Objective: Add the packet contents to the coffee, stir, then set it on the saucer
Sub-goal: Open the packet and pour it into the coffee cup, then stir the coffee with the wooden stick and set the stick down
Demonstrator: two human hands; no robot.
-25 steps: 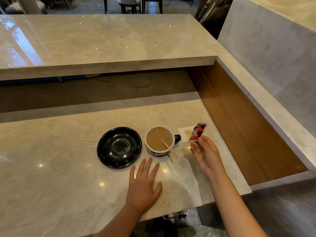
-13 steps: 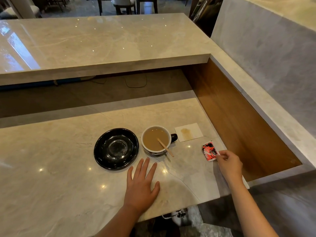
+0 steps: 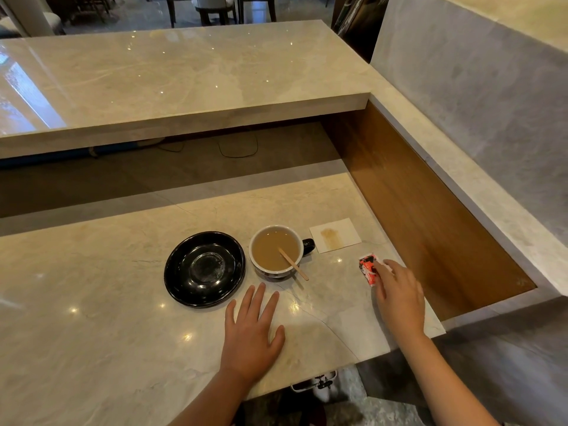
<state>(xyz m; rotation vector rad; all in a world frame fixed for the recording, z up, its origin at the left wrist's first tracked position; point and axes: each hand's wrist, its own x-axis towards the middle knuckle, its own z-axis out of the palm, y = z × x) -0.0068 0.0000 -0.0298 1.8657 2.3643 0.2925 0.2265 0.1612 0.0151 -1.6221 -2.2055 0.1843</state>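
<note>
A white cup (image 3: 257,269) with a dark handle holds light brown coffee, and a wooden stirrer (image 3: 293,268) leans in it over the near rim. An empty black saucer (image 3: 204,269) sits just left of the cup. A red and white packet (image 3: 367,267) lies flat on the counter to the right of the cup. My right hand (image 3: 399,292) rests over the packet's right edge with its fingertips touching it and its fingers loose. My left hand (image 3: 252,330) lies flat and spread on the counter, just in front of the cup and saucer.
A white napkin (image 3: 335,235) with a brown stain lies behind the packet, right of the cup handle. A wooden side panel (image 3: 430,216) borders the counter on the right. A raised marble ledge (image 3: 184,87) overhangs the back. The counter's near edge runs close to my wrists.
My right hand carried the packet from beside the cup down to the counter at the right and laid it flat. My left hand stayed in place.
</note>
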